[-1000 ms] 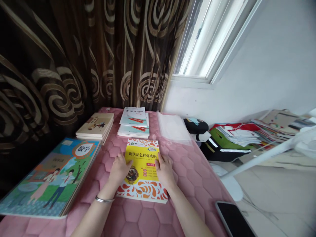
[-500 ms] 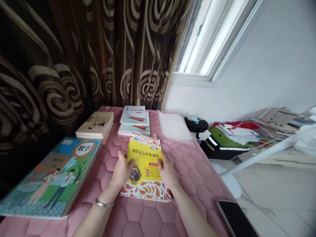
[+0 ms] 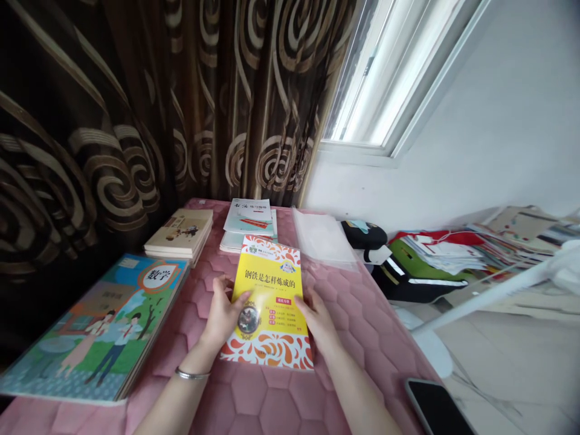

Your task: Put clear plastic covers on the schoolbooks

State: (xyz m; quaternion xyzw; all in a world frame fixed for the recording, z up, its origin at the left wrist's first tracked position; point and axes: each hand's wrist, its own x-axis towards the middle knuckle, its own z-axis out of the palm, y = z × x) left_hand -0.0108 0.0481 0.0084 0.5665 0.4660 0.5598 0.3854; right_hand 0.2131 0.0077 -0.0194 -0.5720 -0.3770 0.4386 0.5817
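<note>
A yellow book (image 3: 272, 302) with orange leaf patterns along its top and bottom is held between my two hands. Its far edge looks tilted up off the pink quilted surface (image 3: 267, 402). My left hand (image 3: 225, 311) grips the left side, thumb on the cover and fingers around the edge. On the opposite side, my right hand (image 3: 319, 317) holds the right edge, its thumb on the cover too. Beyond the book lie white booklets (image 3: 249, 216), partly covered by its top. A silver bangle (image 3: 193, 374) circles my left wrist.
To the left is a stack of large textbooks (image 3: 104, 332), with smaller tan books (image 3: 179, 232) behind it. Clear plastic sheets (image 3: 324, 238) lie at the back right. A phone (image 3: 437, 405) rests at the right edge. Bags and papers (image 3: 426, 254) sit beyond, near a white stand (image 3: 480, 296).
Both hands have closed further around the book's sides and raised its far edge. The book has shifted slightly right and now overlaps the white booklets in view.
</note>
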